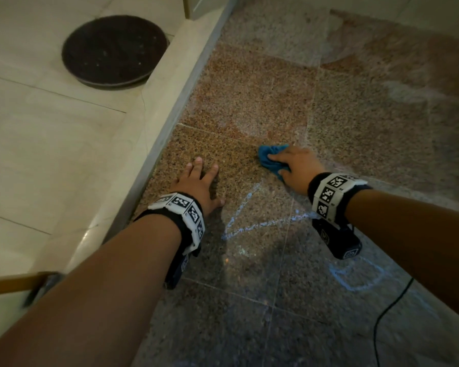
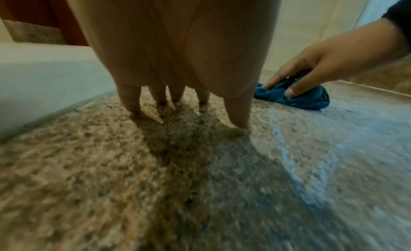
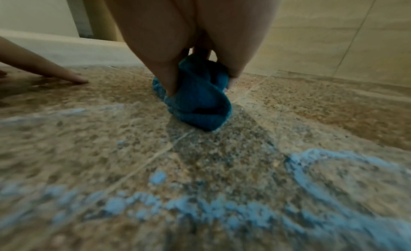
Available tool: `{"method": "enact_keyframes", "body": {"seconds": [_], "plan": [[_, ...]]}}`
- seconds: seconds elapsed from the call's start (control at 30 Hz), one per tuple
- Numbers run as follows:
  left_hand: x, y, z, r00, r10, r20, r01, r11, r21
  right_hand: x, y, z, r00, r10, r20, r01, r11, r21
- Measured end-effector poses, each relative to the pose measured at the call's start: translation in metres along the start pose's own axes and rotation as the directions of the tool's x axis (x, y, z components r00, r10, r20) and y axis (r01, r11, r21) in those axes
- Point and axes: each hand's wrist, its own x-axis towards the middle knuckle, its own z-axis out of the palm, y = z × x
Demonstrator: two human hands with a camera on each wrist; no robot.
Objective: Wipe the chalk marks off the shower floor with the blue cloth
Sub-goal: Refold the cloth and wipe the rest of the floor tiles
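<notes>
A bunched blue cloth [image 1: 272, 160] [image 2: 298, 96] [image 3: 200, 100] lies on the speckled granite shower floor [image 1: 249, 102]. My right hand [image 1: 293, 168] [image 2: 311, 70] grips it from above, thumb and fingers curled into the folds, and holds it against the floor. Light blue chalk marks [image 1: 247, 221] [image 3: 200, 209] run between my wrists, with a chalk loop [image 1: 358, 276] [image 3: 333, 167] nearer me and a line [image 2: 286, 149] beside my left thumb. Smeared pale chalk [image 1: 408, 91] spreads farther out. My left hand [image 1: 199, 184] [image 2: 177, 96] rests flat on the floor, fingers spread, holding nothing.
A raised pale stone curb [image 1: 154, 107] borders the shower floor on the left. Beyond it lies a round dark mat [image 1: 114, 51] on pale tiles. A thin black cable [image 1: 390, 313] trails over the floor at the lower right. Tiled walls [image 3: 333, 35] stand behind the cloth.
</notes>
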Motion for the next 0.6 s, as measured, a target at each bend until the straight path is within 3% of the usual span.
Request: {"method": "enact_keyframes", "body": {"seconds": [0.23,0.43,0.5,0.6], "plan": [[-0.029,-0.008,0.015,0.991,0.096,0.096,-0.106,0.988,0.108,-0.039,-0.045,0.02,0.99,-0.055,0.13,0.053,0.998,0.013],[-0.027,-0.012,0.035,0.992,0.103,0.068,-0.112,0.984,0.139,-0.054,-0.058,0.03,0.975,-0.115,0.192,0.116,0.993,0.007],[-0.028,-0.013,0.033,0.991,0.112,0.067,-0.121,0.982,0.145,-0.046,-0.051,0.028,0.987,-0.054,0.15,0.048,0.998,0.041],[-0.029,-0.013,0.031,0.991,0.113,0.074,-0.122,0.982,0.146,-0.038,-0.052,0.027,0.987,0.142,0.072,-0.146,0.987,0.064]]}}
